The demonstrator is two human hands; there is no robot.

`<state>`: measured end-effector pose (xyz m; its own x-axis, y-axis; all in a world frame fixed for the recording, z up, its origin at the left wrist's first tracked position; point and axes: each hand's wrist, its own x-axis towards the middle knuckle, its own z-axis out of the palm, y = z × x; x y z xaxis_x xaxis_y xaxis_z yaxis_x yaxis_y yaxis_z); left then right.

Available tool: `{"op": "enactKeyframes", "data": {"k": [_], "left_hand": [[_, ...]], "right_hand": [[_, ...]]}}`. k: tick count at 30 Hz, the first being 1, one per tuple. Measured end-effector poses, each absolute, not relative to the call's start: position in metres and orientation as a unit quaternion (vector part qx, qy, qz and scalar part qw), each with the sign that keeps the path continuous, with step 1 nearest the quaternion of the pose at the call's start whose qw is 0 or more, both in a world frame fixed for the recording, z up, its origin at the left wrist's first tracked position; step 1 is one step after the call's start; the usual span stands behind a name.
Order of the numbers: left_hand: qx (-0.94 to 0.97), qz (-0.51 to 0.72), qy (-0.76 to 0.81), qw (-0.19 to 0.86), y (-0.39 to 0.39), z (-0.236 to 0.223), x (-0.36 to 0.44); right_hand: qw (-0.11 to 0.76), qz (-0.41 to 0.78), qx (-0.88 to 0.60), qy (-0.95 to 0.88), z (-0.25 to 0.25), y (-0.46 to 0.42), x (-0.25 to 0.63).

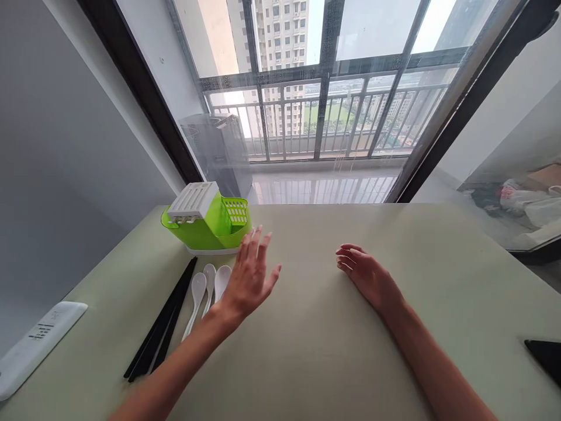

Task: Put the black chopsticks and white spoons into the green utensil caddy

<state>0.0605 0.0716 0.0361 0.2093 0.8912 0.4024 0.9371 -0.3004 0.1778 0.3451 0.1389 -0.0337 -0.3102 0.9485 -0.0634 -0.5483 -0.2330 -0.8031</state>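
Observation:
My left hand (250,273) is held over the table with its fingers apart and nothing in them. Just beyond its fingertips stands a green utensil holder (193,233) with a white slotted top on its left part and an open basket on its right. Three white spoons (198,286) lie side by side left of that hand, partly hidden by it and the forearm. Several black chopsticks (164,324) are bunched to the left of the spoons. On the right side of the table, my right hand (363,273) rests with fingers loosely curved but apart, holding nothing.
The pale table (307,351) ends at a glass window, with a balcony railing (284,117) outside. A long white object with dark markings (41,345) lies at the left edge. A black object (546,354) pokes in at the far right.

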Motion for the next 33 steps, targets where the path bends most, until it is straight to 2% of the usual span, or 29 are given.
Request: {"op": "enactKeyframes", "data": {"k": [6,9,11,14,21,33], "left_hand": [[-0.783,-0.299,-0.502,-0.214,0.039,0.016,0.117],[-0.733,-0.344,-0.476,-0.344,0.029,0.008,0.134],[-0.714,-0.375,-0.444,-0.391,0.026,0.005,0.138],[-0.694,-0.405,-0.411,-0.431,0.027,0.003,0.138],[-0.603,-0.430,-0.388,-0.549,0.033,-0.008,0.135],[-0.603,-0.412,-0.394,-0.558,0.034,-0.007,0.130]], "right_hand": [[0.469,0.758,-0.260,-0.371,-0.023,0.123,0.328],[0.390,0.800,-0.206,-0.407,-0.020,0.106,0.309],[0.332,0.817,-0.182,-0.434,-0.021,0.095,0.297],[0.269,0.827,-0.167,-0.465,-0.026,0.084,0.285],[0.232,0.834,-0.199,-0.459,-0.033,0.081,0.286],[0.205,0.841,-0.223,-0.448,-0.035,0.081,0.289]]}}
